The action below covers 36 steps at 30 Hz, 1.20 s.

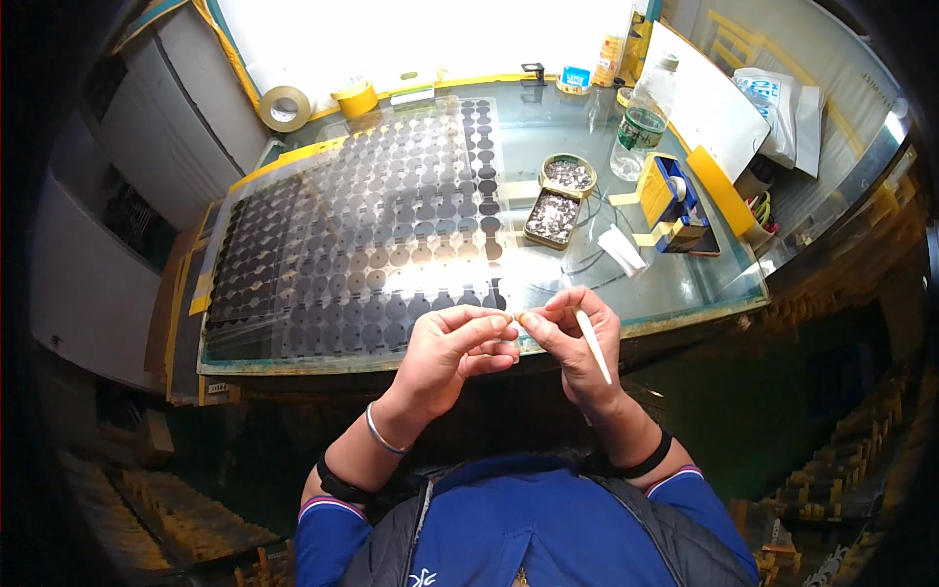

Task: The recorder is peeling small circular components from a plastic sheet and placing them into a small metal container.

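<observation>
Just above the table's front edge, my left hand [448,354] and my right hand [577,354] meet with thumb and forefinger pinched. Whatever is between the fingertips is too small to make out. My right hand also holds a slim white pen-like stick [594,347], tucked along the thumb side with its tapered end pointing toward me. Beyond my hands, a transparent sheet with rows of dark discs [386,225] lies on the glass-topped table [675,305]. Right of the sheet sits an open tin [554,217] filled with dark and white bits.
A blue-and-yellow tape dispenser [675,201], a folded white paper [622,250] and a clear plastic bottle [642,127] stand to the right. Tape rolls [285,109] lie along the back left, below a bright panel [421,39]. A white board [714,108] leans at the right.
</observation>
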Motion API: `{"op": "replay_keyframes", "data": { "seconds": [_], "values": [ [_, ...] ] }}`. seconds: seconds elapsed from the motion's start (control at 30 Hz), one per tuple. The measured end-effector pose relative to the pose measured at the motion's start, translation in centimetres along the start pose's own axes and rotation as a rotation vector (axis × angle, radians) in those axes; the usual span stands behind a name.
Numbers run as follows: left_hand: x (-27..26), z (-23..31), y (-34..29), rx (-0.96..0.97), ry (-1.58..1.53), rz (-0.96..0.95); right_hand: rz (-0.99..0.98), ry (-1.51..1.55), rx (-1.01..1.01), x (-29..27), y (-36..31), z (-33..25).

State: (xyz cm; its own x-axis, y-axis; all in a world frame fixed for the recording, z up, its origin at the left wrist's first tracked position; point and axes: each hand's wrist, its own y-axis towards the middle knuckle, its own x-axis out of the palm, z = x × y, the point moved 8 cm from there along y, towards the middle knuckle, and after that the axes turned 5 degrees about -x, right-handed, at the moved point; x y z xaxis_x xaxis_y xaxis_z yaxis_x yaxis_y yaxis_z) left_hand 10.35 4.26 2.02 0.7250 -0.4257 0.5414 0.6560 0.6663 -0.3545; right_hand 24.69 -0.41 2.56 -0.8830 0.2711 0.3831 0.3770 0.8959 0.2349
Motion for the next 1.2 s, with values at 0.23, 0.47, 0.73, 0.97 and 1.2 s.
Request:
{"op": "replay_keyframes", "data": {
  "seconds": [0.23,0.47,0.73,0.97,1.2],
  "values": [
    [0.8,1.4,-0.3,0.251,0.272,-0.005,-0.033,-0.214,-0.185,0.9,-0.5,-1.5],
    [-0.2,1.7,2.0,0.059,0.239,0.116,0.141,0.050,-0.129,-1.8,-0.4,-1.1],
    [3.8,9.2,11.5,0.310,0.879,0.129,0.410,-0.128,-0.297,-9.4,-2.4,-3.3],
    [3.4,9.2,14.6,0.577,1.279,0.185,0.628,-0.324,-0.466,-16.7,-5.3,-5.5],
    [5.3,9.8,10.6,0.797,1.393,0.112,0.980,-0.836,-0.699,-26.6,-9.1,-9.7]
  ]
}}
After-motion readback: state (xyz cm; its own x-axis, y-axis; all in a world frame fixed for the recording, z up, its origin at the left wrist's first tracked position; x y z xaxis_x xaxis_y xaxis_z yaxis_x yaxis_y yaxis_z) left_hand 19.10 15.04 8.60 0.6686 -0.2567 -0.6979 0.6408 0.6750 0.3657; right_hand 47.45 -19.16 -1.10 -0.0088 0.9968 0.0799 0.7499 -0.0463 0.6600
